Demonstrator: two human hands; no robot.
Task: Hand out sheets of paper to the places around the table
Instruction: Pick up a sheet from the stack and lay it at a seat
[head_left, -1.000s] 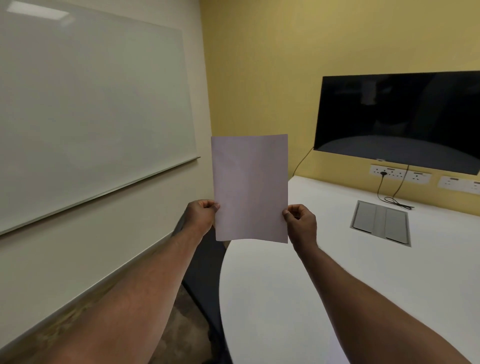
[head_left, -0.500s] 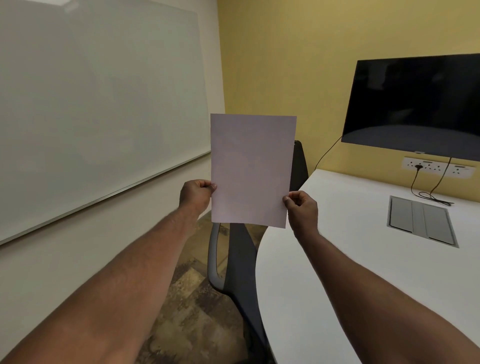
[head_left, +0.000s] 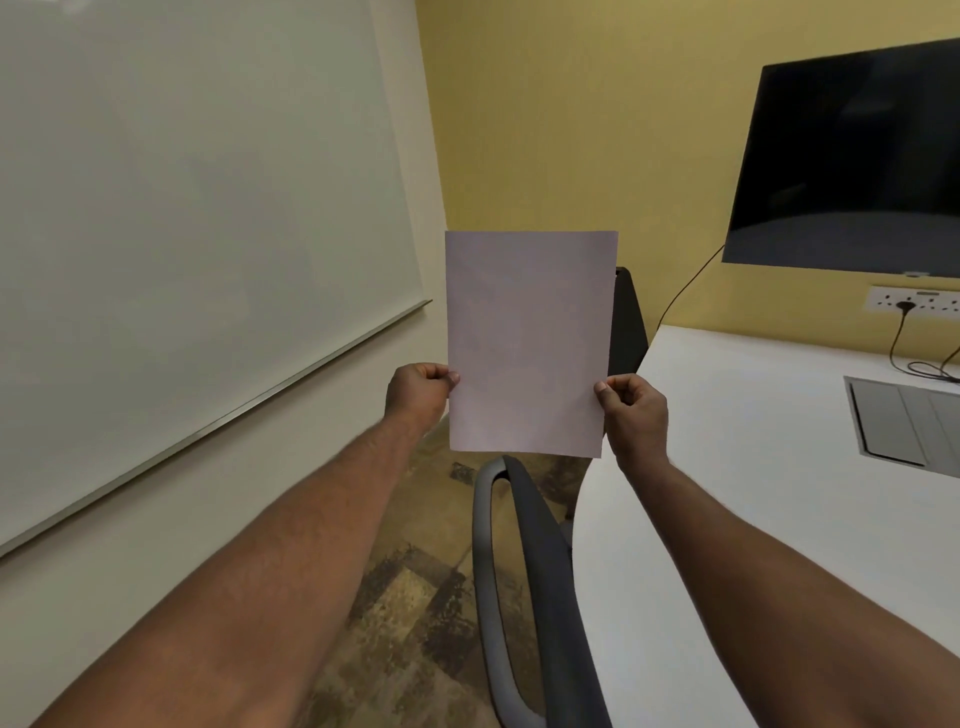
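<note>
Left hand (head_left: 418, 392), right hand (head_left: 632, 410), both pinching upright sheet (head_left: 527, 343)

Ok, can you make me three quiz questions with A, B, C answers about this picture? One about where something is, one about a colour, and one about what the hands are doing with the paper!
1. Where is the whiteboard?
A. On the wall to the left
B. Lying on the table
C. Under the screen

2. What colour is the wall behind the screen?
A. Blue
B. Yellow
C. Red

3. How is the sheet of paper being held?
A. Flat on the table
B. Crumpled in one fist
C. Upright in the air, pinched by both hands

Answers:
1. A, the whiteboard hangs on the pale wall on the left side.
2. B, the wall around the dark screen is yellow.
3. C, the left hand and the right hand each pinch a lower edge, and the sheet stands upright, off the white table.
</note>
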